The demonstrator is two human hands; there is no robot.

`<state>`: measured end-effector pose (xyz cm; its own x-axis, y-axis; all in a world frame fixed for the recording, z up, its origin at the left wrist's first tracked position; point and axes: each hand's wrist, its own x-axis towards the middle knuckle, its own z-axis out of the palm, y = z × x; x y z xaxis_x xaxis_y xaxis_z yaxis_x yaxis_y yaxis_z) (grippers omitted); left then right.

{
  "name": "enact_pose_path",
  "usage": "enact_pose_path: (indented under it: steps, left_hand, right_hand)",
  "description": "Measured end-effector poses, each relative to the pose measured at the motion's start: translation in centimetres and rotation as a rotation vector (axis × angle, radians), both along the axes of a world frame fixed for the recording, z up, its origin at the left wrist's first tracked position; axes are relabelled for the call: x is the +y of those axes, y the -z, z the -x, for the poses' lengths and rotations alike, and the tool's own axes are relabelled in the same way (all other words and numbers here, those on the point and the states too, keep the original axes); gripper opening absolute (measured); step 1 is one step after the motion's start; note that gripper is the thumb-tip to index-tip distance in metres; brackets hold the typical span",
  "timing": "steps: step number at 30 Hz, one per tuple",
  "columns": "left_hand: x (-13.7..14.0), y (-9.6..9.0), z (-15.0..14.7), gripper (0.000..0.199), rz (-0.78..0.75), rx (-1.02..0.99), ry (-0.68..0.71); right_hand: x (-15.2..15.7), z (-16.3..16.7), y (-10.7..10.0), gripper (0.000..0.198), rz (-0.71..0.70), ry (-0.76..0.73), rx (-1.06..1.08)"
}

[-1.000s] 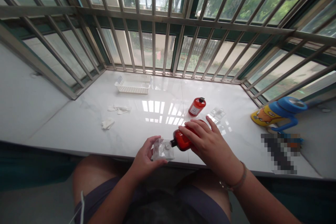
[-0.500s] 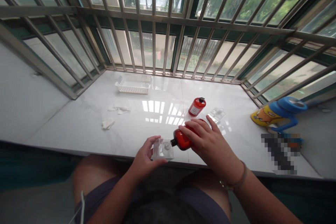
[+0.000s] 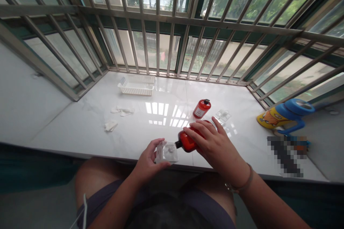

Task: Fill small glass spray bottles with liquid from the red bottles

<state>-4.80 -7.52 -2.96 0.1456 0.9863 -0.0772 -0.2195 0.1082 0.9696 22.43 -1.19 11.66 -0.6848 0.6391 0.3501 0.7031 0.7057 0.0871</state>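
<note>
Near the counter's front edge, my left hand (image 3: 150, 159) grips a small clear plastic container (image 3: 168, 152) between thumb and fingers. My right hand (image 3: 211, 141) is wrapped over a red bottle (image 3: 185, 141) tipped on its side, its black neck pointing left at the container's right upper part. Whether the neck touches the container, or any liquid runs out, I cannot tell. Behind my right hand a second red bottle (image 3: 201, 109) with a black top and a pale label rests on the counter. To its right lies another clear plastic piece (image 3: 223, 115).
A white perforated basket (image 3: 137, 91) sits at the back left of the white counter (image 3: 88, 125). Crumpled white tissues (image 3: 110, 126) lie in front of it. At the right are a blue and yellow flask (image 3: 279, 114) and a blurred-out dark object (image 3: 286, 157). Metal window bars (image 3: 172, 18) close off the back.
The tipped bottle and my right hand have shifted very slightly. Both hands keep their holds, and everything else stays in place.
</note>
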Motion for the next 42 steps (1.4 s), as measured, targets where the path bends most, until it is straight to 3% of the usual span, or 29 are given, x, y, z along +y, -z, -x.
enact_pose_path:
  steps: [42]
  left_hand:
    - [-0.05, 0.72, 0.08, 0.083, 0.017, -0.020, -0.011]
  right_hand:
    - [-0.14, -0.25, -0.43, 0.056, -0.001, 0.017, -0.022]
